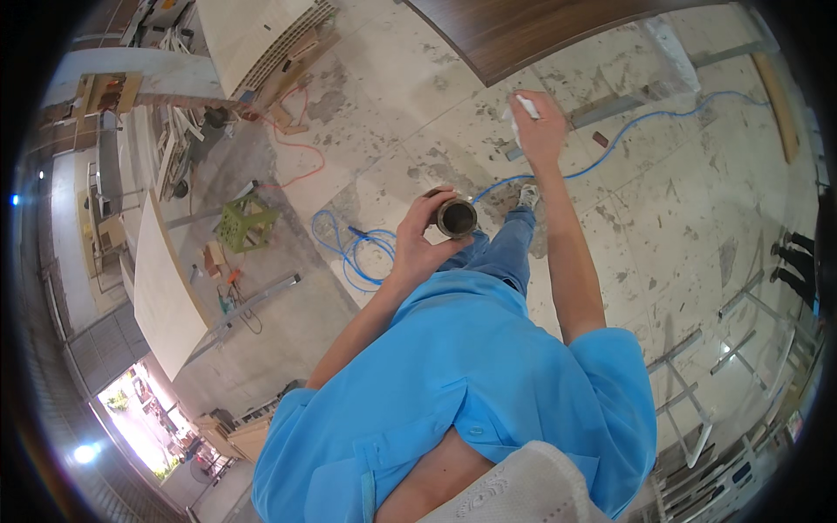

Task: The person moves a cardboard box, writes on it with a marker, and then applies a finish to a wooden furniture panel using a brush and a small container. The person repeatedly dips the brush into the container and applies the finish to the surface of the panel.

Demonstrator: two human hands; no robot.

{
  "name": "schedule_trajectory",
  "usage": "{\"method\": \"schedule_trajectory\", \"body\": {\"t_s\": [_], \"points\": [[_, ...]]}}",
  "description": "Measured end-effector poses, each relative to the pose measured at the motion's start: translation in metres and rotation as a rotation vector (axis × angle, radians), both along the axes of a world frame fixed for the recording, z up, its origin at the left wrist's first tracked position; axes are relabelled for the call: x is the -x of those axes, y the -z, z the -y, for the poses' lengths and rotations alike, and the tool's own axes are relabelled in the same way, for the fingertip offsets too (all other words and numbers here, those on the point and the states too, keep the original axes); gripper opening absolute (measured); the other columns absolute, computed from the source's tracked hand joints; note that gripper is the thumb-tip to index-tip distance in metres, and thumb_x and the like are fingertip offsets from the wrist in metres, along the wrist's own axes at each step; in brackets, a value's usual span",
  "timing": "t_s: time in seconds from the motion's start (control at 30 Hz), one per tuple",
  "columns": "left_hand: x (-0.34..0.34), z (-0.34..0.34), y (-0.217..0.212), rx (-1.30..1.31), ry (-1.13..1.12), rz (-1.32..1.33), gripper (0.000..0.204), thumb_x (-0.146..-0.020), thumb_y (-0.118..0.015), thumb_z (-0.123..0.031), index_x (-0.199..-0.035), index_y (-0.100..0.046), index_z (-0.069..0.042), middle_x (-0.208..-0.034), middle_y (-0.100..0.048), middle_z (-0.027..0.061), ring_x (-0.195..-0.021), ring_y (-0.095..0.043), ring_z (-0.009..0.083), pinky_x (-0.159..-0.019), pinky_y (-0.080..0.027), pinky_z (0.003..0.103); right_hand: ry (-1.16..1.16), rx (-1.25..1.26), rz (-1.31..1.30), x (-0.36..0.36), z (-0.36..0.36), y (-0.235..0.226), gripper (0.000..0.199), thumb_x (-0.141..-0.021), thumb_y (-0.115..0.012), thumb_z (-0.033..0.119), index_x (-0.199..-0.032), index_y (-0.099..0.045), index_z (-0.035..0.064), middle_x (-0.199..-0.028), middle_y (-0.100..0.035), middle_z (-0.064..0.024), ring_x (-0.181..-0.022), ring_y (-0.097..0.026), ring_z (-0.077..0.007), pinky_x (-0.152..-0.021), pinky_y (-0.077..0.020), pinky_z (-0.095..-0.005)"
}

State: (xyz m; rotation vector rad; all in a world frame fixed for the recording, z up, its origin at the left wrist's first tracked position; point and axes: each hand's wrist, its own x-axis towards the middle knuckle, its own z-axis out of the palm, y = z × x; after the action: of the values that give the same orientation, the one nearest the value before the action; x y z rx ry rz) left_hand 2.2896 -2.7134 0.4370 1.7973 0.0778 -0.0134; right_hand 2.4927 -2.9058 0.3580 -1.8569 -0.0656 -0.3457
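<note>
In front of my waist, my left hand [422, 237] is wrapped round a dark, round, open-topped can [456, 218]. Its mouth faces up, and the inside looks dark; I cannot make out any contents. My right arm reaches forward, and my right hand [542, 135] is closed on a crumpled white tissue or cloth [520, 118]. That hand is nearest to the corner of a dark brown wooden panel [523, 39], though apart from it in the picture. My hands are well away from each other.
A blue hose [353, 257] lies coiled on the stained floor and runs off to the right. A green stool [247, 222] and a pale board [161, 288] stand at the left. Metal frames [689, 392] lie at the right, where another person's dark-clad legs [793, 257] show.
</note>
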Motion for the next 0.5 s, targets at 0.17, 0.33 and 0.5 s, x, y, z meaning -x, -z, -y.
{"method": "schedule_trajectory", "body": {"t_s": [0.17,0.33,0.5], "points": [[-0.001,0.003,-0.001,-0.033,0.023,-0.005,0.071,-0.070,-0.091,-0.006,-0.135,-0.062,-0.009,-0.142,-0.060,0.0111,-0.124,-0.065,0.0244,-0.099,-0.056,0.036,0.082,0.033,-0.079,-0.004,0.005,0.000,0.015,-0.092,-0.075,0.019,-0.103,-0.077,0.0081,-0.099,-0.073,-0.0107,-0.088,-0.071,-0.0264,-0.079,-0.0527,-0.0337],[-0.001,0.010,-0.002,-0.019,0.017,-0.007,0.071,-0.070,-0.091,-0.006,-0.135,-0.062,-0.009,-0.143,-0.059,0.0112,-0.125,-0.064,0.0253,-0.101,-0.056,0.037,0.032,0.029,-0.014,-0.002,0.011,-0.002,0.016,-0.093,-0.077,0.018,-0.103,-0.077,0.0067,-0.098,-0.074,-0.0085,-0.088,-0.071,-0.0197,-0.080,-0.0530,-0.0299],[0.003,0.016,-0.005,-0.010,0.018,-0.014,0.071,-0.070,-0.091,-0.006,-0.135,-0.062,-0.009,-0.142,-0.059,0.0118,-0.125,-0.064,0.0259,-0.101,-0.056,0.037,-0.108,-0.005,-0.007,0.004,0.015,-0.001,0.013,-0.091,-0.076,0.016,-0.102,-0.076,0.0091,-0.097,-0.073,-0.0101,-0.089,-0.071,-0.0274,-0.079,-0.0537,-0.0348]]}}
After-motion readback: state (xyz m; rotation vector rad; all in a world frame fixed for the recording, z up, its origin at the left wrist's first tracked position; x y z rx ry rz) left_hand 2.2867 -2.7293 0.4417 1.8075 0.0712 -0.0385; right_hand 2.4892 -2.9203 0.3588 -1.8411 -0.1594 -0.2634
